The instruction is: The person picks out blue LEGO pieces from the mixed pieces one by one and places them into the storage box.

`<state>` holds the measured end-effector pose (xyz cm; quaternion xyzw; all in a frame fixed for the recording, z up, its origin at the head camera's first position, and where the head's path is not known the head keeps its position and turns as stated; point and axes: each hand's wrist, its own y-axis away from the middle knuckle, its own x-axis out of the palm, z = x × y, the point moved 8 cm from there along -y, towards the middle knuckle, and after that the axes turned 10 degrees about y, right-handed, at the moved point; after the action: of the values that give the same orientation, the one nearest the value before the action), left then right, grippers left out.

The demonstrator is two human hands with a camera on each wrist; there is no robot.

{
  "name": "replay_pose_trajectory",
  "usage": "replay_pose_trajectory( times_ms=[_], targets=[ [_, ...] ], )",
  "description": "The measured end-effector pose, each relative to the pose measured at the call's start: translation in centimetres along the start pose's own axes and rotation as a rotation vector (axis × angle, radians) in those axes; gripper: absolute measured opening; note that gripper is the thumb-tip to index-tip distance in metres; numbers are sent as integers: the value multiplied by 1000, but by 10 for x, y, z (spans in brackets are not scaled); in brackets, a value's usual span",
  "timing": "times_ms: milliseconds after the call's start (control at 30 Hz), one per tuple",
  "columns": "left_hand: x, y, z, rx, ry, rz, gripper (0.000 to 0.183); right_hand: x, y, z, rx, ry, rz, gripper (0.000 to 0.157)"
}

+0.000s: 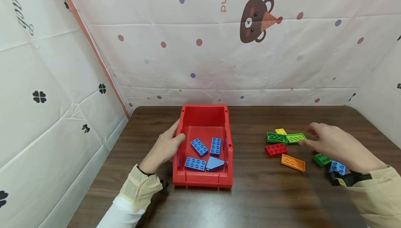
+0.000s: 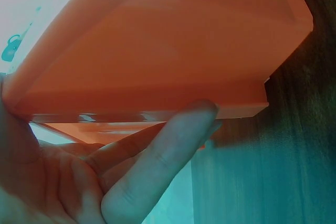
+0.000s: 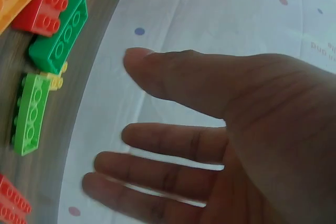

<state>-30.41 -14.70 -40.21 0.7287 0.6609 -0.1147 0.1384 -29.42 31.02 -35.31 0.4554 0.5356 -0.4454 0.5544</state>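
Observation:
My left hand (image 1: 164, 150) grips the left wall of a red plastic bin (image 1: 205, 180), its thumb by the rim. In the left wrist view, fingers (image 2: 163, 158) lie along the bin's side (image 2: 157, 51). Inside the bin are several blue toy bricks (image 1: 199, 147), one with a sloped shape. Over the loose bricks at the right hovers my right hand (image 1: 339, 148), holding nothing. Its fingers are spread from the thumb in the right wrist view. Nearest to it is a light-green brick (image 1: 296, 138), lying on its side in the right wrist view (image 3: 32, 114).
Near the right hand lie a dark-green brick (image 1: 276, 138), a yellow brick (image 1: 280, 131), a red brick (image 1: 276, 149) and an orange brick (image 1: 292, 162). Another green brick (image 1: 321, 159) and a blue one (image 1: 338, 167) sit below the right hand. Patterned sheets (image 1: 150, 61) border the brown table (image 1: 250, 200).

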Motion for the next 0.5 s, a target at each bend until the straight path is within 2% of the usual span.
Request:
replay_pose_trajectory(
  times_ms=[267, 500],
  targets=[
    [1, 0, -1, 4, 0, 2, 74, 9, 2, -21, 60, -2, 114, 69],
    [0, 0, -2, 9, -6, 2, 73, 20, 4, -35, 73, 11, 127, 67]
  ],
)
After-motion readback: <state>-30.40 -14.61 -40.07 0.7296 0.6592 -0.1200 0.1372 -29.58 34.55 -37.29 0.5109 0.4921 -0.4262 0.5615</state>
